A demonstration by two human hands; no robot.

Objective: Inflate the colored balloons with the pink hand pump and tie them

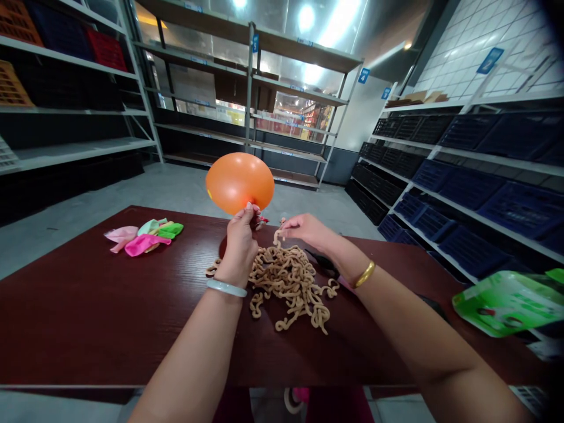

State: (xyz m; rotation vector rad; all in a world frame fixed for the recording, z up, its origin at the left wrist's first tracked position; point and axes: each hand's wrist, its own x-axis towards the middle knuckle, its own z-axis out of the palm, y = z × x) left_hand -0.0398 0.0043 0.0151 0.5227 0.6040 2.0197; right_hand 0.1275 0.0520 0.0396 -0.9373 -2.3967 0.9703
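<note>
My left hand (pixel 241 238) is closed around the neck of an inflated orange balloon (pixel 239 182), holding it above the dark red table (pixel 88 305). My right hand (pixel 306 229) pinches the end of a tan cord just right of the balloon's neck. That cord rises from a tangled heap of tan cord (pixel 288 279) lying on the table under both hands. A pale bangle circles my left wrist and a gold one my right.
Several flat balloons (pixel 143 236) in pink and green lie at the table's far left. A green packet (pixel 506 302) sits at the right edge. Black scissors (pixel 324 262) lie behind the heap. Metal shelving with blue crates lines the walls.
</note>
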